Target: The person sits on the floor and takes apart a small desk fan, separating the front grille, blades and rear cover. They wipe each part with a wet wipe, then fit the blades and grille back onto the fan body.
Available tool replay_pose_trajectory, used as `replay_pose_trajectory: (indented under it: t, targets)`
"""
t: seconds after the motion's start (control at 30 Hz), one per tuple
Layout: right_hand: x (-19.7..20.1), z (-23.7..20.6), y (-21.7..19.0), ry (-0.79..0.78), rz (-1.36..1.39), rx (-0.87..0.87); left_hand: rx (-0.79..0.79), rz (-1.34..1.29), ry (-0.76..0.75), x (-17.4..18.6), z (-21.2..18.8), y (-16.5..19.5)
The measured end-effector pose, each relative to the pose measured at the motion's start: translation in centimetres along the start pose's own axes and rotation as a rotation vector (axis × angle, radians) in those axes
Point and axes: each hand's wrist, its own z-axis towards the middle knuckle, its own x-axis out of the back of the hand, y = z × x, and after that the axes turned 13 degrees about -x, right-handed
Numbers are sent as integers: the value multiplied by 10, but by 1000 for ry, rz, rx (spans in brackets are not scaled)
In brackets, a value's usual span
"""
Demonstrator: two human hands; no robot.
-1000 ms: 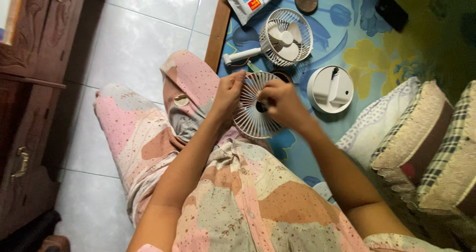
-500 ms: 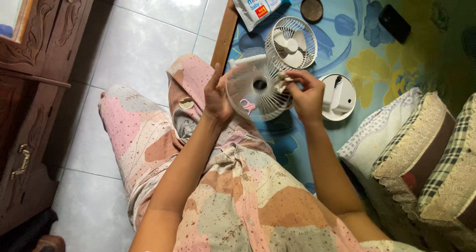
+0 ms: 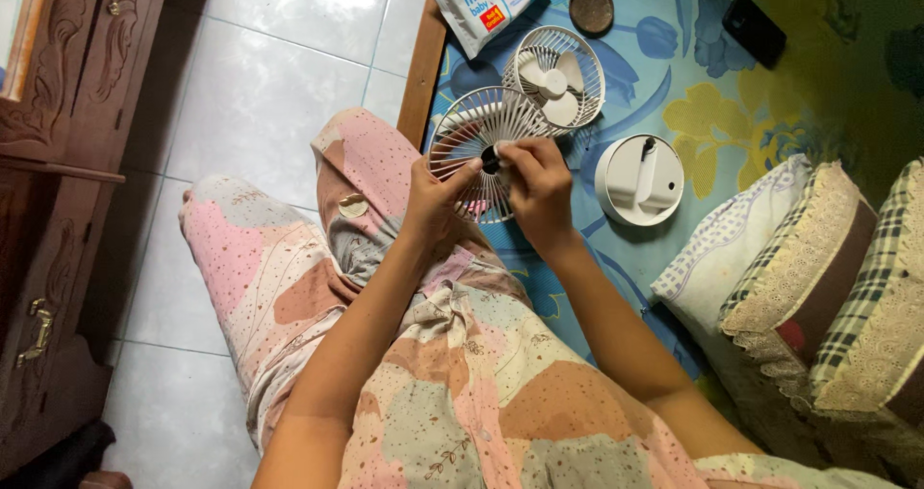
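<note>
White round wire fan grille (image 3: pixel 474 147) sits gripped over the lap, left hand (image 3: pixel 433 200) grasping its rim, right hand (image 3: pixel 539 186) pinching its hub, while bladed half (image 3: pixel 556 75) and round base (image 3: pixel 638 179) lie apart, unassembled.

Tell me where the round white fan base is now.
In the head view, the fan base lies on the blue flowered mat, right of the right hand, below the fan head.

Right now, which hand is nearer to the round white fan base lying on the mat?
Right. The right hand holds the grille just beside the fan base; the left hand grips the grille's far side.
</note>
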Motion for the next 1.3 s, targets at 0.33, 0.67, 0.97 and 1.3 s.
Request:
replay_pose_trajectory:
  t: [0.33, 0.67, 0.97, 1.3]
  targets:
    - [5, 30, 25, 63, -49, 9, 127, -98, -26, -4, 0, 17]
    - [7, -3, -7, -122, -172, 102, 109, -5, -28, 8, -3, -3]
    - [16, 10, -1, -172, -24, 81, 154, -44, -61, 6, 5, -2]
    - [0, 41, 18, -154, -93, 220, 165, -84, -53, 10, -2, -2]
